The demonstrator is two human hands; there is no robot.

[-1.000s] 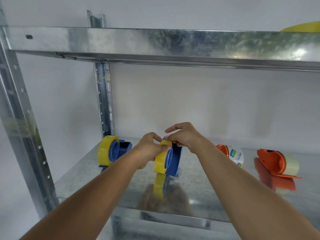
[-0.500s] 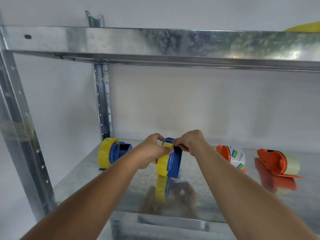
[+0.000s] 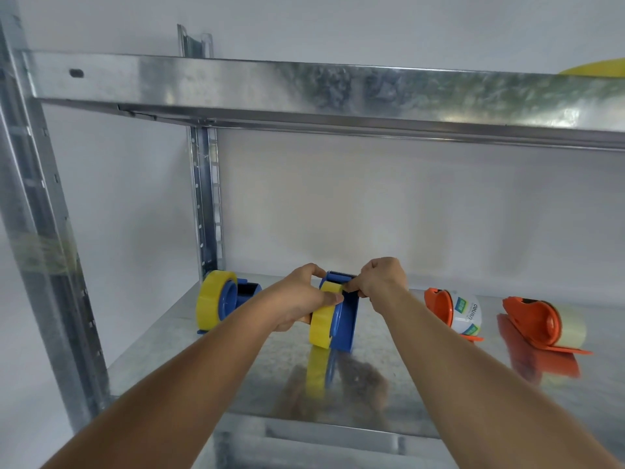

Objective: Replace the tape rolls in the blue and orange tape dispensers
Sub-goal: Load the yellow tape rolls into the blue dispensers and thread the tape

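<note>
the blue dispenser [image 3: 345,319] stands upright on the metal shelf [image 3: 389,394], near its middle, with a yellow tape roll [image 3: 323,321] seated on its left side. the left hand [image 3: 301,299] curls around the roll and the dispenser's near edge, thumb lying over the top of the roll. the right hand [image 3: 382,279] is closed tight, fingertips pinching something small at the top of the dispenser just under the serrated blade [image 3: 341,273], probably the loose tape end, though the strip itself is too thin to make out. the likely trouble is at that pinch: if the tape end slips free it could snap back onto the roll and be hard to find again, or stick crooked to the blue body. fingers this close to the teeth could also get nicked if the pull goes upward. a second blue dispenser [image 3: 236,296] with a yellow roll sits to the left, and two orange dispensers [image 3: 443,308] [image 3: 531,316] lie well to the right, one carrying a labelled roll and one a pale roll.
</note>
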